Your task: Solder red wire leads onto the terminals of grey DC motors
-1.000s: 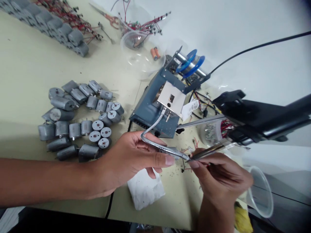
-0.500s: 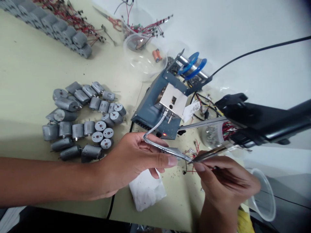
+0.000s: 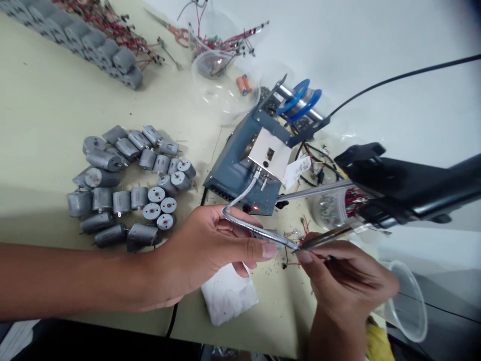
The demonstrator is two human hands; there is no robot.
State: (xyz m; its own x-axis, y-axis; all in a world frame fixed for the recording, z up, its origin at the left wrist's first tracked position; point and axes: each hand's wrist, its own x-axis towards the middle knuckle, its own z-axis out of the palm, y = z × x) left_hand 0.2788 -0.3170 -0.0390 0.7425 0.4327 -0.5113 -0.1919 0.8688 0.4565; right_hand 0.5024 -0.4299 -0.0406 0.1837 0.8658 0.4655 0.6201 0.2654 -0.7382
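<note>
My left hand point(image 3: 225, 245) is closed round a grey motor point(image 3: 277, 233), mostly hidden behind the thumb and a silver solder feed tube point(image 3: 259, 231). At the tube's end sits the tip of a soldering iron point(image 3: 323, 236), clamped in a black holder point(image 3: 406, 195). Just below that tip, the thumb and fingers of my right hand point(image 3: 349, 281) are pinched together. What they hold is too small and too covered to make out. The tube runs from a blue-grey solder feeder point(image 3: 236, 160), which carries a blue spool of solder point(image 3: 300, 103) and shows a lit red light.
Several loose motors point(image 3: 101, 199) lie at left, with stacked motors point(image 3: 124, 60) and red wires point(image 3: 108, 30) behind. Clear tubs point(image 3: 225, 95) stand at the back. A white pad point(image 3: 229, 296) lies below my left hand. Wire-filled containers point(image 3: 330, 208) are at right.
My right hand has shifted very slightly left at the iron's tip. The left hand stays nearly still, and the whole view has drifted a little.
</note>
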